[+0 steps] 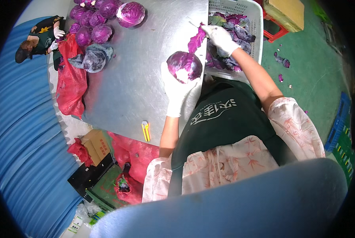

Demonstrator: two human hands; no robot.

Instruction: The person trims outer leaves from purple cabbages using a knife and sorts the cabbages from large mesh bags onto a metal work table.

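My left hand (176, 89), in a white glove, cups a trimmed red cabbage (184, 66) over the table's right edge. The cabbage's pale cut stem faces toward me. Also gloved in white, my right hand (221, 39) is closed on a loose purple cabbage leaf (197, 41) that hangs down just above the cabbage. A thin pale sliver sticks out beyond those fingertips, too bright to make out. Under my right arm stands a white plastic crate (257, 43) with stripped outer leaves (241, 37) in it.
Several trimmed red cabbages (102, 33) are grouped at the metal table's (126, 91) far left, beside an untrimmed cabbage (96, 58) and a red mesh sack (71, 79). A yellow utility knife (145, 131) lies near the front edge. Another person (40, 37) works at the left.
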